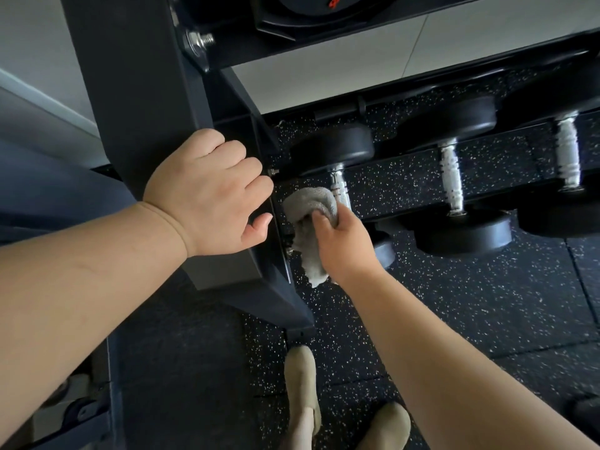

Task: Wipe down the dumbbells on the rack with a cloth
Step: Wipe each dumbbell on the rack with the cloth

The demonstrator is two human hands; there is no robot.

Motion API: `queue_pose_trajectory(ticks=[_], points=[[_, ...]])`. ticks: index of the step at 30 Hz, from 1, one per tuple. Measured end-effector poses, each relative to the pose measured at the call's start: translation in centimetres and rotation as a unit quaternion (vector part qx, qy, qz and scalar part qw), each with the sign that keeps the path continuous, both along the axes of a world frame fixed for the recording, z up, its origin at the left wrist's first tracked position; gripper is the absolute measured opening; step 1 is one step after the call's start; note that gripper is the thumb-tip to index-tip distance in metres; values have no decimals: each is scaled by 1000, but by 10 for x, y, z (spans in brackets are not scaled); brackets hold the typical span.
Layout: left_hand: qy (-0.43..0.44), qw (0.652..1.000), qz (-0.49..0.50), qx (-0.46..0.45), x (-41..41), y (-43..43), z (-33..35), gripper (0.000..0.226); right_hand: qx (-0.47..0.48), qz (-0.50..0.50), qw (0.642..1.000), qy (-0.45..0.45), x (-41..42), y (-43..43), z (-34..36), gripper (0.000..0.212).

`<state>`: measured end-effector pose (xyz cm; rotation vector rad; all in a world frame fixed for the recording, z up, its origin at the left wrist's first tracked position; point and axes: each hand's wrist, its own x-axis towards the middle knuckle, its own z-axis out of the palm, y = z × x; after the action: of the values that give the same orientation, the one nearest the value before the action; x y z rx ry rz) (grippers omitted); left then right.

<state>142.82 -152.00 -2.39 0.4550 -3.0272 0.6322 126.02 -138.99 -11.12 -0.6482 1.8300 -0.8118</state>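
Your right hand [344, 245] bunched limp cloth [311, 203] on dumbbell [334, 147] handle; dumbbell looked heavy; left hand [207, 193] seemingly gripped rack [146, 92].

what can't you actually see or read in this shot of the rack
Head view, all of it:
leftmost dumbbell: its near head is mostly hidden behind the right hand and cloth.
red lettering on the upper tier: cut off by the top edge, unreadable.
rightmost dumbbell: its heads run off the right edge.
left hand: fingertips hidden round the rack upright.
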Motion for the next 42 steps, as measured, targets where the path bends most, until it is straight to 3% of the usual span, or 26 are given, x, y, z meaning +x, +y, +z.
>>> queue_pose_trajectory(ticks=[5, 7, 12, 15, 19, 22, 25, 27, 29, 36, 42], points=[[2, 1000, 2, 0, 0, 2, 1, 36, 31, -29, 999, -31, -9, 0, 22, 39], [4, 1000, 0, 0, 1, 3, 1, 38, 46, -30, 998, -39, -13, 4, 31, 35], [-28, 999, 18, 16, 1, 5, 7, 43, 52, 24, 998, 14, -22, 22, 58, 33], [-42, 998, 25, 28, 1, 7, 7, 44, 36, 65, 994, 77, -26, 35, 78, 20], [-185, 978, 83, 49, -10, 14, 35, 56, 39, 137, 974, 179, -31, 54, 125, 18], [-261, 952, 123, 100, -20, 29, 68, 60, 56, 221, 935, 271, -38, 72, 167, 23], [-146, 923, 190, 302, -27, 62, 104, 45, 77, 273, 899, 334, -50, 88, 212, 21], [-43, 905, 197, 375, -31, 89, 135, 39, 88, 285, 885, 357, -55, 97, 239, 18], [-3, 888, 204, 412, -40, 113, 163, 37, 92, 270, 885, 368, -62, 104, 262, 18], [-72, 867, 239, 431, -52, 120, 255, 44, 71, 212, 900, 374, -94, 117, 360, 18], [-69, 873, 252, 411, -78, 85, 336, 47, 18, 157, 907, 390, -127, 116, 430, 17]])
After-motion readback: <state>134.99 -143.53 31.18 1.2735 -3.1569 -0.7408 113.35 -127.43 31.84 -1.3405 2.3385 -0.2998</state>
